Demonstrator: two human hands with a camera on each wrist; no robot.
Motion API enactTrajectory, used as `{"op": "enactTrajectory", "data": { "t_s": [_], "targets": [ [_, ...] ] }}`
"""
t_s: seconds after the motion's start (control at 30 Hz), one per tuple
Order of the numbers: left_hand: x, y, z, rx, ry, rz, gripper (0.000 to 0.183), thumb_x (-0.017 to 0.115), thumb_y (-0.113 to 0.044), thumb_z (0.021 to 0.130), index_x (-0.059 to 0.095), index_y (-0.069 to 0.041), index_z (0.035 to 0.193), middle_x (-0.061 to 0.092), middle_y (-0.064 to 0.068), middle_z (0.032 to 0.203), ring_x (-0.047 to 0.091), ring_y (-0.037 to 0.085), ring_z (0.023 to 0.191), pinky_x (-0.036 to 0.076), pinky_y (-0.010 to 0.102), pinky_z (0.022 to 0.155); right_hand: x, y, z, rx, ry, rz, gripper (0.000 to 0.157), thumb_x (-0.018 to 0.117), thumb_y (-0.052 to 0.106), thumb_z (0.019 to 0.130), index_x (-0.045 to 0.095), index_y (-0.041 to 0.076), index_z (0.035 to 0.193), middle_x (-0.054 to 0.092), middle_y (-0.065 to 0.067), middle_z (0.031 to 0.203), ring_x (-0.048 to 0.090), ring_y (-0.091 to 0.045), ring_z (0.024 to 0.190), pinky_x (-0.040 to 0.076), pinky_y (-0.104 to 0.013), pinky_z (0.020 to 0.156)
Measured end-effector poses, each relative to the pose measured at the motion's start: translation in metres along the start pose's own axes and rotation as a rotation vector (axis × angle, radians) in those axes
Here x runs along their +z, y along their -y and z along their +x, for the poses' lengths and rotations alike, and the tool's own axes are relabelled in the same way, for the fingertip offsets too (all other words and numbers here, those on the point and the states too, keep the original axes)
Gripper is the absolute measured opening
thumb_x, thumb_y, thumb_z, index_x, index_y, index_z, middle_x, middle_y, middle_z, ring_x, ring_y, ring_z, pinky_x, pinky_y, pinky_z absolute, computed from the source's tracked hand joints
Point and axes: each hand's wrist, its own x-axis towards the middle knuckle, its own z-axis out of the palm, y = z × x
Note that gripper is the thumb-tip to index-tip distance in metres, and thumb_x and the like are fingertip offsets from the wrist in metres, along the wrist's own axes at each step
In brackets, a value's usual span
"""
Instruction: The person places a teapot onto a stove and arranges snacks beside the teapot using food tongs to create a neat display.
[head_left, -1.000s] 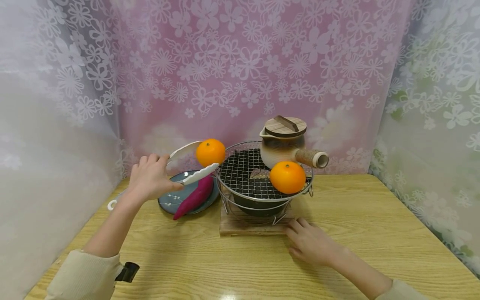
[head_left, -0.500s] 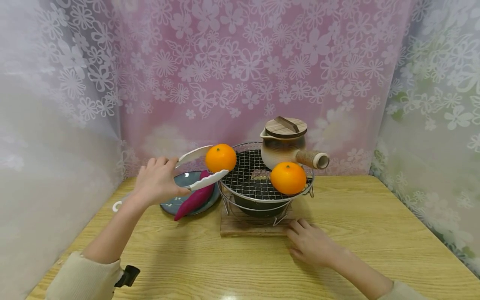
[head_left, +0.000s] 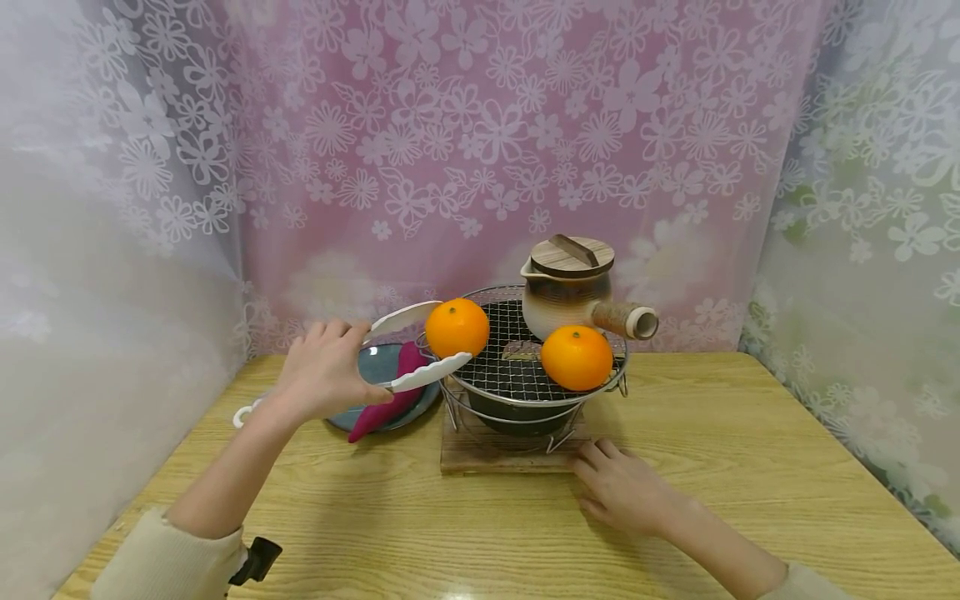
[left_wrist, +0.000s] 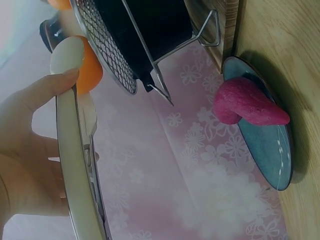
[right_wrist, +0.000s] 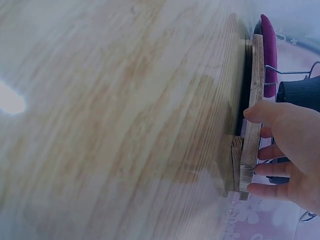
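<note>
My left hand (head_left: 326,371) grips a pair of tongs (head_left: 429,372) with white scalloped tips. Between the tips sits an orange (head_left: 457,328), overlapping the left rim of the round wire grill (head_left: 510,375). In the left wrist view, the thumb presses along one arm of the tongs (left_wrist: 72,165), and the orange (left_wrist: 92,72) shows beside the mesh. My right hand (head_left: 622,487) holds the front right corner of the wooden board (head_left: 487,461) under the grill. The right wrist view shows the thumb at the edge of the board (right_wrist: 252,135) and the fingers spread along it.
A second orange (head_left: 576,358) lies on the grill's front right, before a clay teapot (head_left: 555,307) with a wooden lid and side handle. At left, a purple sweet potato (head_left: 386,410) lies on a blue-grey plate (head_left: 378,358). A flowered curtain (head_left: 480,150) hangs behind the table.
My left hand has carried the orange in the tongs rightward and slightly down, from left of the grill to over its left rim. The right hand stays at the board's corner.
</note>
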Motion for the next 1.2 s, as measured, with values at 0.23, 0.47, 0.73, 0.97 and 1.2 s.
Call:
{"op": "enactTrajectory", "data": {
  "t_s": [0.23, 0.47, 0.73, 0.97, 1.2],
  "targets": [
    [0.001, -0.005, -0.003, 0.021, -0.006, -0.020, 0.086, 0.079, -0.043, 0.063, 0.047, -0.002, 0.131, 0.051, 0.019, 0.117, 0.043, 0.038, 0.104, 0.035, 0.053, 0.088, 0.001, 0.000, 0.000, -0.007, -0.005, 0.000, 0.043, 0.073, 0.032, 0.076, 0.058, 0.008, 0.109, 0.051, -0.009, 0.105, 0.052, -0.027, 0.091, 0.049, -0.038, 0.068],
    [0.001, -0.009, -0.005, 0.050, 0.005, -0.031, 0.084, 0.079, -0.043, 0.062, 0.049, -0.004, 0.130, 0.050, 0.018, 0.120, 0.041, 0.037, 0.109, 0.032, 0.054, 0.091, 0.002, 0.000, -0.001, 0.002, -0.006, -0.002, 0.044, 0.073, 0.032, 0.076, 0.058, 0.008, 0.109, 0.051, -0.009, 0.104, 0.051, -0.027, 0.091, 0.049, -0.038, 0.068],
    [0.001, -0.019, -0.008, 0.095, 0.006, -0.023, 0.082, 0.079, -0.045, 0.060, 0.052, -0.005, 0.126, 0.053, 0.014, 0.112, 0.044, 0.032, 0.100, 0.036, 0.049, 0.084, 0.000, 0.001, -0.001, 0.012, 0.005, 0.013, 0.043, 0.073, 0.032, 0.077, 0.058, 0.008, 0.109, 0.052, -0.009, 0.105, 0.051, -0.027, 0.092, 0.049, -0.039, 0.067],
    [0.002, -0.027, -0.011, 0.123, 0.010, -0.015, 0.084, 0.081, -0.046, 0.059, 0.052, -0.005, 0.126, 0.054, 0.013, 0.110, 0.043, 0.029, 0.098, 0.037, 0.045, 0.080, -0.001, 0.001, -0.001, 0.009, -0.005, 0.012, 0.043, 0.074, 0.031, 0.076, 0.058, 0.008, 0.109, 0.052, -0.009, 0.104, 0.052, -0.027, 0.092, 0.049, -0.038, 0.067],
    [0.002, -0.030, -0.012, 0.142, 0.006, -0.001, 0.086, 0.080, -0.046, 0.059, 0.051, -0.004, 0.128, 0.054, 0.014, 0.114, 0.043, 0.029, 0.096, 0.037, 0.043, 0.079, -0.002, 0.001, -0.001, 0.009, 0.005, 0.006, 0.043, 0.073, 0.032, 0.076, 0.059, 0.008, 0.109, 0.052, -0.009, 0.104, 0.052, -0.027, 0.092, 0.049, -0.038, 0.067]
  ]
}}
